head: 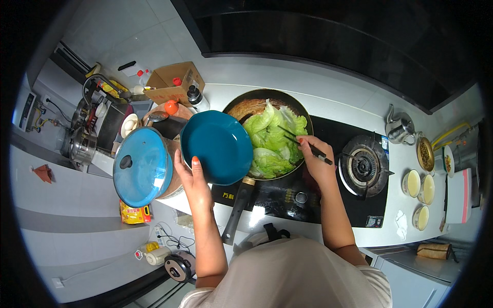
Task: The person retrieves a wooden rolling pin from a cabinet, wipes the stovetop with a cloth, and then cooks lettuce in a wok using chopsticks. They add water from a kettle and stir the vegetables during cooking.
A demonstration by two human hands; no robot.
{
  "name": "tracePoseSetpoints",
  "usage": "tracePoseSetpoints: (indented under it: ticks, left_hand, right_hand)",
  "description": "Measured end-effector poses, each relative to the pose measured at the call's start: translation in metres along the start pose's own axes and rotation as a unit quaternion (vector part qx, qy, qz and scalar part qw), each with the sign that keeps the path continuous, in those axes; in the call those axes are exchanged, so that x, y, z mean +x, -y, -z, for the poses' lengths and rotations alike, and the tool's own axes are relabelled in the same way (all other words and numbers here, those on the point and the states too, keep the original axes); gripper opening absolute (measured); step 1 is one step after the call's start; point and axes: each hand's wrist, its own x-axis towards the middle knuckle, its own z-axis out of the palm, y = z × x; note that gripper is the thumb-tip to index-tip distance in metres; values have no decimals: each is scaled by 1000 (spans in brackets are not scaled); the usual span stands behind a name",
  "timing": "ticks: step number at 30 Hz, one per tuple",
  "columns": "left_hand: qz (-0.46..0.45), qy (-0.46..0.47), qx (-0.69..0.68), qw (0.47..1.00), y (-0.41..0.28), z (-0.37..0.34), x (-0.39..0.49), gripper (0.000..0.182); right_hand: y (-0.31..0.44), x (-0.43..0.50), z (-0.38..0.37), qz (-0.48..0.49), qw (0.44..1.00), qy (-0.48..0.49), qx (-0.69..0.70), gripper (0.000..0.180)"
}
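My left hand (195,183) grips the near-left rim of a teal plate (217,148), thumb over the edge. Its inside shows no food, and it is held beside the frying pan (240,106), overlapping the pan's left rim in view. Green lettuce leaves (275,134) fill much of the pan, with a browned patch on the bare surface behind them. Dark chopsticks (308,145) are in my right hand (317,156), and their tips touch the lettuce or hover just over it. The pan's black handle (238,211) points toward me.
Left of the plate is a glass lid (140,167) with a blue tint. Behind it are a tomato (171,107), a bowl of eggs (130,125) and a cardboard box (175,82). A second gas burner (363,165), a metal kettle (399,125) and several small bowls (411,183) stand rightward.
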Motion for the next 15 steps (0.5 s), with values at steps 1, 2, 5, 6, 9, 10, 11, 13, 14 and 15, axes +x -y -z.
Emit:
tracePoseSetpoints:
  ticks: [1,2,5,6,9,10,11,13,14,15]
  left_hand:
    - [1,0,-3,1000,0,0,0,61]
    - [2,-1,-2,1000,0,0,-1,61]
    - [2,-5,2,1000,-2,1,-3,61]
    - [2,-4,0,1000,-2,1,-3,61]
    - [1,-1,-6,1000,1,0,-3,61]
    - [0,1,-7,1000,1,-1,-2,60]
    - [-10,2,-1,1000,6,0,-1,61]
    - [-29,1,12,999,13,3,2,63]
    - [-18,2,9,1000,13,3,1,62]
    - [-6,2,6,1000,4,0,-2,61]
  right_hand:
    - [1,0,5,-8,1000,8,-1,17]
    - [4,-1,12,-16,1000,17,-1,18]
    - [22,-3,27,-40,999,26,1,21]
    - [33,-5,31,-63,998,30,4,21]
    - [20,-5,27,-36,996,55,-61,20]
    - [10,-5,15,2,1000,10,2,15]
    - [3,-4,8,12,999,22,-27,15]
    - [1,-1,-10,29,999,16,-33,14]
    - [3,1,-13,24,999,20,-44,14]
    - [3,3,-16,17,999,27,-33,15]
